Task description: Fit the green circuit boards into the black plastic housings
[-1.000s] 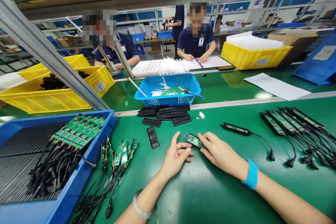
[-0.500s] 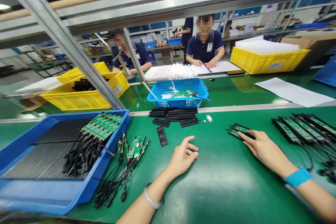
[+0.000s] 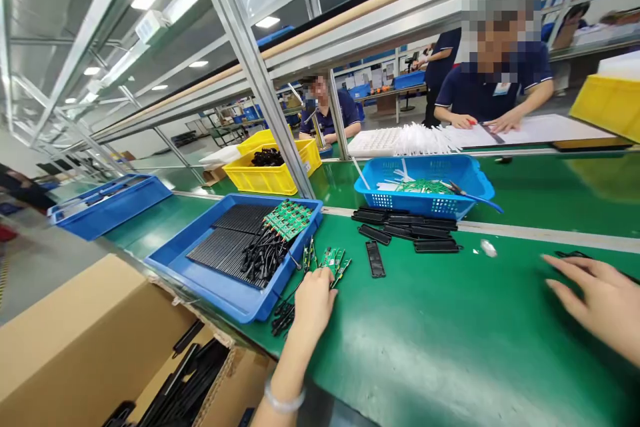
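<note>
My left hand (image 3: 314, 297) reaches to the cabled green circuit boards (image 3: 334, 257) beside the tray. Its fingers are curled and closed on a board there; the fingertips are partly hidden. Off to the right, my right hand (image 3: 597, 297) is open, fingers stretched and apart. Close behind its fingers, a black case (image 3: 575, 255) shows only in part. One open black case (image 3: 375, 259) lies alone on the green bench, in front of a pile of black cases (image 3: 405, 223).
A blue tray (image 3: 173, 257) holds black strips and cabled boards. Behind the pile stands a blue basket (image 3: 425, 197) with ties and cutters. A cardboard box (image 3: 65, 327) with black parts sits below the bench's left edge. Two people work across the bench, behind a metal post (image 3: 250, 60).
My view has swung left. My left hand has moved from mid-bench to the cabled boards. My right hand has let go of the case with boards and opened.
</note>
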Tool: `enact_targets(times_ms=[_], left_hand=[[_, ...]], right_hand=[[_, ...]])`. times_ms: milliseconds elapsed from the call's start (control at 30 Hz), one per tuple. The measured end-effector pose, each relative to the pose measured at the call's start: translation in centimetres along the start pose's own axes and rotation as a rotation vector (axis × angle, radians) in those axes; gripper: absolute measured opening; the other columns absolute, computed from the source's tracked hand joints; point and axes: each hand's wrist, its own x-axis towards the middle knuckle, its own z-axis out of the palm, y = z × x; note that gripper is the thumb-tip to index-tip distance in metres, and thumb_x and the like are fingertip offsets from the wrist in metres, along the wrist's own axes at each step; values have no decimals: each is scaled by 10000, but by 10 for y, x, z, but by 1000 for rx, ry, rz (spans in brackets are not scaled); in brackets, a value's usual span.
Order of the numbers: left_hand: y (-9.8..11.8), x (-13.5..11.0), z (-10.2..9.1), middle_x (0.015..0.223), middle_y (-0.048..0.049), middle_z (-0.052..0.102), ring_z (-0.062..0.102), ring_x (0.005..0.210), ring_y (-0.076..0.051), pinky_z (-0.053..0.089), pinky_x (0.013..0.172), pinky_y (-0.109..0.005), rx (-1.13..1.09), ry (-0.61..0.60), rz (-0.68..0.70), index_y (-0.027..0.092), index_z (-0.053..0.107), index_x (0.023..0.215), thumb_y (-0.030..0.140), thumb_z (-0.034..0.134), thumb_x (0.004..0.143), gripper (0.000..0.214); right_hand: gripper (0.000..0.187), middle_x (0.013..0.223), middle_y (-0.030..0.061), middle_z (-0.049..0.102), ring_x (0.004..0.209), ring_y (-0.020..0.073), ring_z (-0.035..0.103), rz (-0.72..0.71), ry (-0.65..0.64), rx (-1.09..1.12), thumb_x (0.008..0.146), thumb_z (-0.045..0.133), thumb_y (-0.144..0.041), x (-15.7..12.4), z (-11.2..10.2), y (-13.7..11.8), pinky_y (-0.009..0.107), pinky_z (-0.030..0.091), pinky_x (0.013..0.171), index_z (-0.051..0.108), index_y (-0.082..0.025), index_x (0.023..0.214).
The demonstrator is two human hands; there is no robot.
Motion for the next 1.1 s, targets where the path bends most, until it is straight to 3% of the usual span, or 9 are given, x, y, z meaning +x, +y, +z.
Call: enact_targets(times_ms=[167, 300, 500, 667, 833, 900, 967, 1033, 1100], left_hand=[[-19, 9, -18, 763, 2, 633, 615, 692, -166, 409, 639, -251, -15, 38, -28, 217, 514, 1004, 182, 448, 870, 153], [-10, 16, -16, 783, -2, 626, 605, 753, -190, 402, 645, -255, -24, 4, 40, 219, 542, 930, 282, 602, 782, 172], [-10, 25, -3, 659, -24, 612, 603, 686, -200, 385, 616, -264, -50, 62, -27, 197, 530, 625, 178, 577, 747, 131], [-33, 31, -29, 677, -9, 619, 615, 650, -180, 443, 642, -277, -208, 317, -134, 207, 537, 777, 377, 445, 853, 208], [-18, 32, -53, 688, 46, 520, 540, 582, -100, 451, 555, -194, -1059, 705, -218, 191, 523, 781, 419, 649, 693, 275], [5, 29, -51, 683, 59, 490, 511, 551, -70, 441, 531, -169, -1338, 531, -206, 182, 526, 751, 366, 701, 660, 269], [30, 27, -42, 703, 44, 502, 539, 571, -80, 460, 543, -182, -1365, 181, -150, 181, 528, 767, 336, 647, 738, 198], [51, 31, -26, 785, 0, 556, 591, 659, -117, 492, 598, -223, -1148, -175, -3, 184, 554, 883, 256, 525, 829, 94], [61, 42, -8, 980, -59, 584, 606, 849, -155, 508, 735, -276, -705, -304, 258, 197, 540, 1074, 93, 441, 824, 289]], right_hand=[[370, 1156, 118, 608, 950, 268, 618, -36, -233, 202, 879, 451, -431, 4, 13, -108, 390, 520, 769, 645, -215, 1108], [324, 1106, 66, 642, 955, 225, 619, -66, -453, 418, 913, 434, -401, -4, 25, -151, 352, 522, 792, 632, -251, 1122], [313, 1066, 82, 650, 937, 229, 615, -52, -540, 528, 917, 430, -347, -12, 34, -161, 376, 495, 821, 647, -222, 1104], [298, 994, 78, 668, 907, 239, 617, 30, -557, 663, 896, 465, -377, -14, 34, -160, 386, 481, 820, 675, -214, 1031], [352, 955, 83, 684, 882, 234, 622, 217, -688, 1008, 834, 566, -482, -17, 34, -163, 375, 484, 816, 695, -200, 1001], [399, 968, 96, 684, 884, 224, 619, 292, -714, 1176, 823, 583, -510, -19, 34, -166, 381, 472, 838, 687, -190, 1037], [469, 1065, 100, 662, 967, 224, 604, 369, -713, 1410, 818, 587, -536, -21, 35, -172, 395, 440, 905, 630, -211, 1153], [562, 1168, 90, 619, 1061, 228, 574, 453, -702, 1682, 801, 585, -581, -22, 36, -177, 411, 409, 957, 539, -251, 1254], [537, 1153, 84, 616, 1005, 211, 593, 548, -671, 1835, 791, 585, -600, -23, 36, -179, 390, 446, 906, 557, -240, 1189]])
